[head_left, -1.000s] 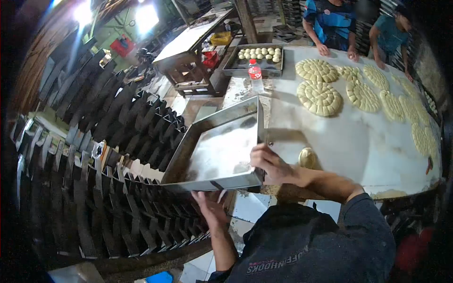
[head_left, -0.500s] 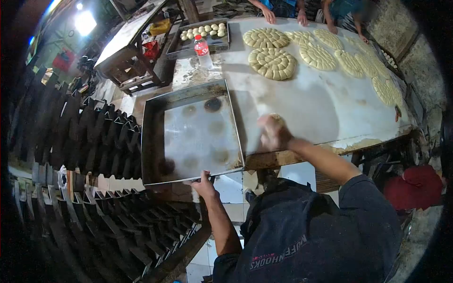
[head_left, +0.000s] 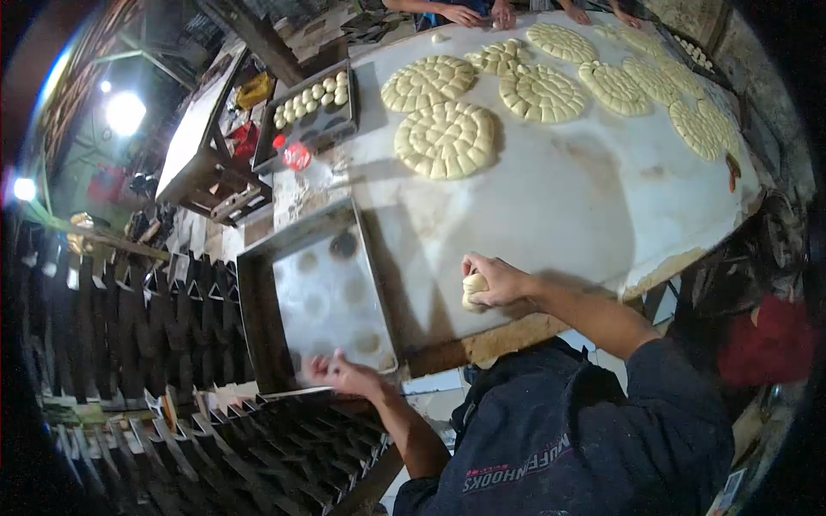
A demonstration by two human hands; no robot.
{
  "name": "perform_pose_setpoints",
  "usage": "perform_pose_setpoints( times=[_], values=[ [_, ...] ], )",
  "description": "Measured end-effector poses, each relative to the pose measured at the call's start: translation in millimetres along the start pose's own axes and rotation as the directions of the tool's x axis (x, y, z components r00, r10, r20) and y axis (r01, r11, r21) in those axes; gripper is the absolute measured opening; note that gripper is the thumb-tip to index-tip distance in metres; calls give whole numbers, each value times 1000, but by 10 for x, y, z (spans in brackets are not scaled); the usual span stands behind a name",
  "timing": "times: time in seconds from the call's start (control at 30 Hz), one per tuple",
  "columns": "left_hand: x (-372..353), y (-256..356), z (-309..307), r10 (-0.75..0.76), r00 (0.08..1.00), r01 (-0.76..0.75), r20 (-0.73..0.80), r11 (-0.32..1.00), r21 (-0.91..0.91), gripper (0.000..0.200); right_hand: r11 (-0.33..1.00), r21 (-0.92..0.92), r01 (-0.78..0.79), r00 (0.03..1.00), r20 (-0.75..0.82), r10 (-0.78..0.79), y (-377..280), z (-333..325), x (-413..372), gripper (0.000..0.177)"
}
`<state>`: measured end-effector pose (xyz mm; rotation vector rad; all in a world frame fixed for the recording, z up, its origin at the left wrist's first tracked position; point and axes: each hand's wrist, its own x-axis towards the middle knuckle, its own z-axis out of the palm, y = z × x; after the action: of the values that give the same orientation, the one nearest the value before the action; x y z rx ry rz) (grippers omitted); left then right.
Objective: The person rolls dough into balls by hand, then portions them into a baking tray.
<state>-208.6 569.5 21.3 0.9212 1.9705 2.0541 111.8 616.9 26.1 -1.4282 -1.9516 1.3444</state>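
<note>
My right hand (head_left: 499,282) is closed on pale dough (head_left: 472,291) just above or on the table near its front edge; the dough looks like two small lumps pressed together. Over the near side of a square, high-walled baking pan (head_left: 376,288) is my left hand (head_left: 344,376), its fingers blurred but apart, with nothing seen in them. Dark round stains mark the pan's bottom, and no dough lies in it. Beyond my hands, round flat dough pieces (head_left: 445,140) scored into segments lie across the table (head_left: 551,215).
A second pan (head_left: 331,133) with rows of dough balls stands at the far left, beside a red-capped bottle (head_left: 297,156). Dark metal racks or stacked pans (head_left: 112,335) fill the left side. Other people's hands (head_left: 462,15) work at the far table edge.
My left hand has come off the pan's near rim and moved inward over it. My right hand, blurred before, now holds the dough lower, nearer the table's front edge. The view has shifted.
</note>
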Motion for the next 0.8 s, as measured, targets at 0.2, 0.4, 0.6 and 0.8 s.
perform_pose_setpoints(
  times=[0.2, 0.4, 0.6, 0.8],
  values=[
    [-820, -266, 2152, -189, 245, 136, 951, 978, 159, 32, 756, 652, 59, 996, -92, 1, 697, -1069, -65, 44],
    [-641, -584, 3969, -531, 561, -71, 635, 733, 676, 64, 996, -52, 68, 666, -741, -85, 2011, -1139, -483, 16],
    [-805, -1332, 5010, -532, 819, 51, 216, 442, 896, 83, 987, -27, 156, 507, -856, -104, 1853, -1280, -527, 5],
    [-1088, -194, 3776, -382, 828, 89, 411, 812, 577, 76, 993, 41, 111, 522, -853, -23, 1888, -1214, -570, 6]
  ],
)
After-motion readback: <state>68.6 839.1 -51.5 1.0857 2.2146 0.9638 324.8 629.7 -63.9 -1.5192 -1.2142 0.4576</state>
